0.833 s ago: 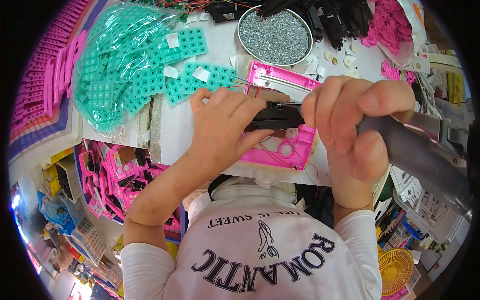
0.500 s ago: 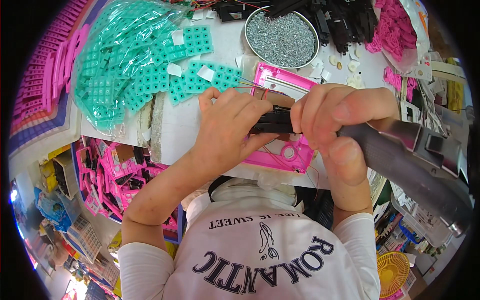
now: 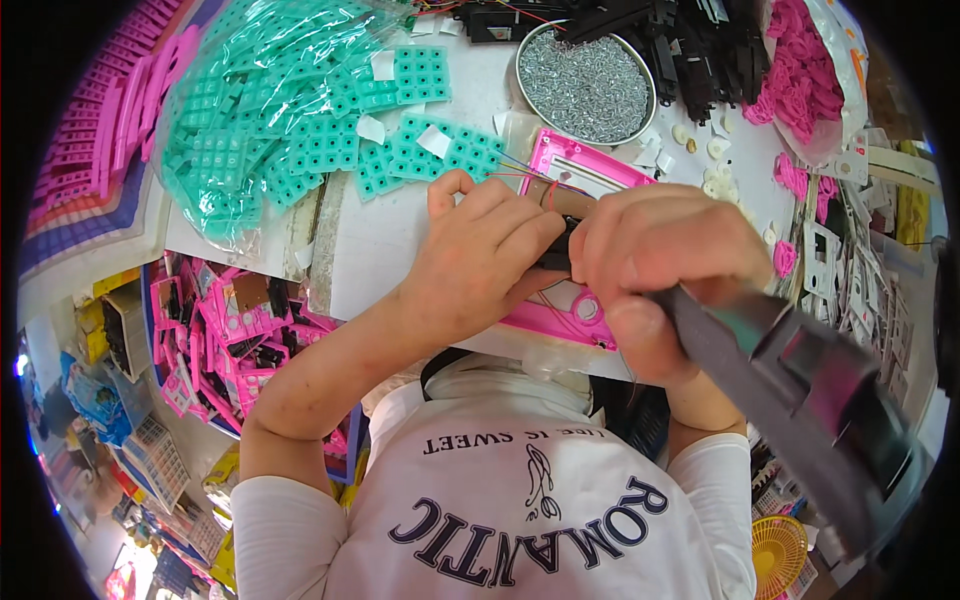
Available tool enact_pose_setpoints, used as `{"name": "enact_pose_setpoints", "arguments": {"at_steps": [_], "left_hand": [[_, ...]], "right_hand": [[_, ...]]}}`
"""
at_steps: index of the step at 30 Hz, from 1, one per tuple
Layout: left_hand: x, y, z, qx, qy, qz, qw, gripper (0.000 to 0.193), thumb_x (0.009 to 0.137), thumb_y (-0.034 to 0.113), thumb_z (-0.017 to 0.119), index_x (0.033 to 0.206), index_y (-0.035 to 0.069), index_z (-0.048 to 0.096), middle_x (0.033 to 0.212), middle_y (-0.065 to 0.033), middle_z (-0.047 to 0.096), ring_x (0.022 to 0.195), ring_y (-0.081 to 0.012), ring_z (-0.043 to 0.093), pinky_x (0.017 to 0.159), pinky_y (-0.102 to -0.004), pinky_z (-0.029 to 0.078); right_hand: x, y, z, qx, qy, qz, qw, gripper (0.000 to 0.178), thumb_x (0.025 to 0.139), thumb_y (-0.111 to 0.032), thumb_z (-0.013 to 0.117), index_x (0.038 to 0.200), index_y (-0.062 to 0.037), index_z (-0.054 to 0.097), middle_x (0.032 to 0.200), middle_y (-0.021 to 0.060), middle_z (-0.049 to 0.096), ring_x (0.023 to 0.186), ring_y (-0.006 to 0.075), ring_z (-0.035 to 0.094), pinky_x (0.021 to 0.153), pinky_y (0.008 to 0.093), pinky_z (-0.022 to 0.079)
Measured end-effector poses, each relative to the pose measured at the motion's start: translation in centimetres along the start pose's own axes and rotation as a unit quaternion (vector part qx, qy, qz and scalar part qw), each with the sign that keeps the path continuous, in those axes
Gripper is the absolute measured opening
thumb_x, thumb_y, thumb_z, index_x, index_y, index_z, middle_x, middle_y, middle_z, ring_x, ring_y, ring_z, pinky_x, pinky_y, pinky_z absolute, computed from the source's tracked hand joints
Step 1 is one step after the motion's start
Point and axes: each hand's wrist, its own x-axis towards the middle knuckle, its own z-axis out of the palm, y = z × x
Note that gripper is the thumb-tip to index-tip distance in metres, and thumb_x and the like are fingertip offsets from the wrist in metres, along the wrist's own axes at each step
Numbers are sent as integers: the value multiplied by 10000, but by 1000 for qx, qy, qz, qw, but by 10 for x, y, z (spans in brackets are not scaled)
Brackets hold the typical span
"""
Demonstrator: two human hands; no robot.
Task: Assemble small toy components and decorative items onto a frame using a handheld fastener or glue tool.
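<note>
My left hand (image 3: pixel 490 250) is closed on a small black part (image 3: pixel 557 250), thumb below and fingers above, over an open pink plastic casing (image 3: pixel 545 317). Thin coloured wires run from the casing, with a brown board (image 3: pixel 553 192) inside it. My right hand (image 3: pixel 660 265) is closed, its fingertips against the right end of the black part. From that hand a dark grey handheld tool (image 3: pixel 740 350) slants down to the right, blurred by motion; its exact kind is unclear. My fingers hide the working point and most of the black part.
Green rubber keypads (image 3: pixel 330 140), partly bagged, lie left of the casing. Behind it stands a round bowl of screws (image 3: pixel 585 85) beside black plastic parts (image 3: pixel 690 50). Pink cords (image 3: pixel 800 70) sit far right. A crate of pink casings (image 3: pixel 235 340) is at lower left.
The grey tool has swung downward, and my right hand has turned with it. My left hand keeps its grip on the black part. The whole view has shifted slightly.
</note>
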Motion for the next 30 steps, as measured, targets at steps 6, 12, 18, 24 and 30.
{"name": "enact_pose_setpoints", "arguments": {"at_steps": [6, 12, 18, 24, 30], "left_hand": [[11, 2, -6, -11, -12, -18, 1000, 406, 686, 323, 839, 1010, 169, 648, 1098, 36, 636, 1086, -221, 569, 928, -474, 303], [11, -9, -6, 14, -48, 14, 999, 553, 727, 374, 850, 1165, 132, 614, 1182, -37, 651, 1165, -281, 565, 974, -479, 300], [1, -14, 17, -171, 69, -103, 977, 725, 728, 396, 863, 1274, 85, 500, 1137, -54, 655, 1099, -280, 551, 982, -475, 331], [12, -5, 9, -67, 15, -77, 995, 693, 772, 381, 816, 1327, 58, 555, 1155, -65, 615, 1081, -290, 535, 979, -464, 335], [18, 4, 3, 35, -38, -57, 997, 647, 815, 343, 758, 1369, 49, 597, 1157, -84, 608, 1092, -305, 514, 970, -463, 326]], "right_hand": [[-5, 3, -26, 146, 23, 174, 974, 702, 743, -375, 898, 1216, 6, 546, 837, 93, 635, 760, 199, 599, 781, 372, 531], [-52, -1, -54, -358, -195, 221, 886, 842, 658, -146, 876, 1417, -67, 522, 1133, 127, 650, 1050, 323, 596, 910, 411, 506], [-59, 10, -63, -336, -70, 149, 927, 370, 844, -177, 750, 1188, -60, 683, 914, 127, 658, 767, 312, 614, 690, 378, 515], [-25, 19, -86, -142, -69, 574, 804, 386, 983, -359, 614, 1049, 16, 677, 604, 162, 594, 566, 271, 599, 585, 379, 481], [-25, 8, -75, -450, -97, 238, 855, 505, 825, -321, 764, 1211, -21, 638, 967, 152, 686, 931, 332, 640, 819, 419, 520]]}}
